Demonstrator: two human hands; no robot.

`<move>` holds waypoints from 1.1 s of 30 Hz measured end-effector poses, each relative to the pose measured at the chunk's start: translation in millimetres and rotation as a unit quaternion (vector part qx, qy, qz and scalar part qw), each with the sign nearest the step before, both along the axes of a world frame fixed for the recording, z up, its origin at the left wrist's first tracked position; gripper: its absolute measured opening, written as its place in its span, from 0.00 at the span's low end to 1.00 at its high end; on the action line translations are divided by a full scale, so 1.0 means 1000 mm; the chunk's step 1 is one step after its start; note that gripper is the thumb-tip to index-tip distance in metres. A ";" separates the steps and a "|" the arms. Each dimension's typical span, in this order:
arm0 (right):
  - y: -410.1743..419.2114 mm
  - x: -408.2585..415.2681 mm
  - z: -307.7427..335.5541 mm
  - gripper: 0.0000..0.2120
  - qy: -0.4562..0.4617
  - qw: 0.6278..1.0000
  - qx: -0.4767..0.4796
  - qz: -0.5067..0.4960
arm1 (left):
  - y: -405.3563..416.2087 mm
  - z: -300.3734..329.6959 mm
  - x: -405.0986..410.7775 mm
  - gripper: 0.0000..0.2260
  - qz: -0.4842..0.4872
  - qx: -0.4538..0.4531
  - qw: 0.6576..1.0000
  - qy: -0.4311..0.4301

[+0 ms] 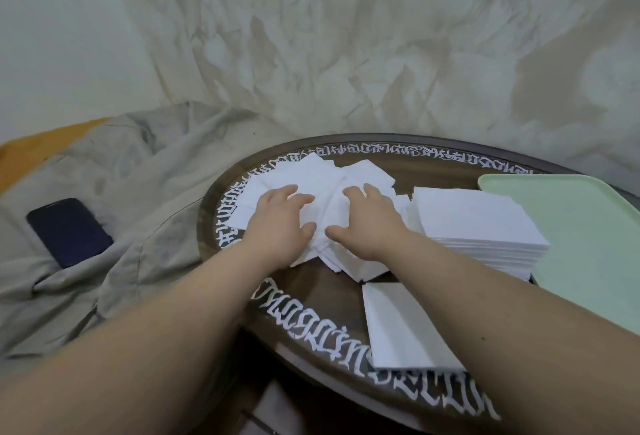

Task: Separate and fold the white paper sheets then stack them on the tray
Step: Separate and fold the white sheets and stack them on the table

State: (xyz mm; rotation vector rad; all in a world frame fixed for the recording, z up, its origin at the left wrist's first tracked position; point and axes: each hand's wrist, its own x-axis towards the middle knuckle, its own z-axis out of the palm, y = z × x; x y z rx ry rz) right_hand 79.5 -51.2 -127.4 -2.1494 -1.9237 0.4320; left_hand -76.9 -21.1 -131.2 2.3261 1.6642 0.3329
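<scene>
A loose heap of white paper sheets point(311, 178) lies spread on the far left part of a round dark table point(311, 296). My left hand point(277, 223) and my right hand point(363, 223) both rest palm-down on the heap, fingers slightly bent, thumbs pointing toward each other. A tall neat stack of white sheets point(481, 226) stands to the right of my right hand. One folded white sheet point(398, 323) lies alone near the table's front edge. A pale green tray point(595, 244) sits at the right with nothing on its visible surface.
The table rim carries white ornamental lettering point(311, 327). A dark phone point(69, 230) lies on crumpled grey cloth point(121, 192) to the left. A wrinkled pale sheet covers the background.
</scene>
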 end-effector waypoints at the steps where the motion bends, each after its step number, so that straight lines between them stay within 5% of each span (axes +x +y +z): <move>1: 0.009 -0.001 -0.003 0.37 -0.004 1.000 -0.017 -0.003 | 0.012 -0.004 0.001 0.25 -0.011 -0.013 1.000 0.022; 8: 0.036 -0.015 -0.013 0.36 -0.016 0.995 -0.048 0.081 | 0.028 -0.015 -0.019 0.24 0.035 -0.045 0.995 0.081; 14: 0.025 -0.022 -0.008 0.32 -0.031 0.993 -0.052 0.105 | 0.012 -0.014 -0.041 0.21 0.041 -0.044 0.998 0.034; 18: 0.026 -0.026 0.000 0.31 -0.053 0.991 -0.037 0.113 | 0.019 -0.014 -0.047 0.31 0.092 -0.037 0.995 -0.020; 21: 0.031 -0.032 0.003 0.21 0.007 0.997 -0.013 0.080 | 0.029 -0.020 -0.053 0.40 0.114 -0.081 0.990 -0.021; 25: 0.043 -0.035 0.004 0.32 0.052 0.999 -0.016 0.004 | 0.035 -0.022 -0.056 0.48 0.114 -0.087 0.990 0.009; 33: 0.063 -0.053 0.013 0.35 0.230 0.970 0.014 -0.080 | 0.028 -0.024 -0.060 0.40 0.057 -0.027 0.996 -0.057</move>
